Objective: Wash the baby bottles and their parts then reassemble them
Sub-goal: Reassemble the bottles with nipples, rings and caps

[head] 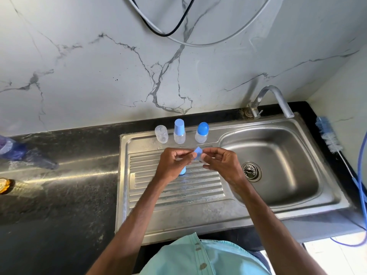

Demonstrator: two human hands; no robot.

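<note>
Three small bottles stand at the back of the steel drainboard (178, 197): a clear bottle without a cap (161, 134), a bottle with a tall blue cap (179, 131) and a bottle with a round blue cap (202, 132). Above the drainboard my left hand (174, 162) and my right hand (220, 163) meet, both pinching a small blue bottle part (198, 155) with a clear piece under it. A blue cap (183, 170) shows just below my left palm; I cannot tell whether the hand holds it.
The sink basin (278, 147) with its drain lies to the right, the tap (272, 100) behind it. A blue and white bottle brush (327, 137) rests on the right counter edge. A purple bottle (10, 147) lies on the dark counter at far left.
</note>
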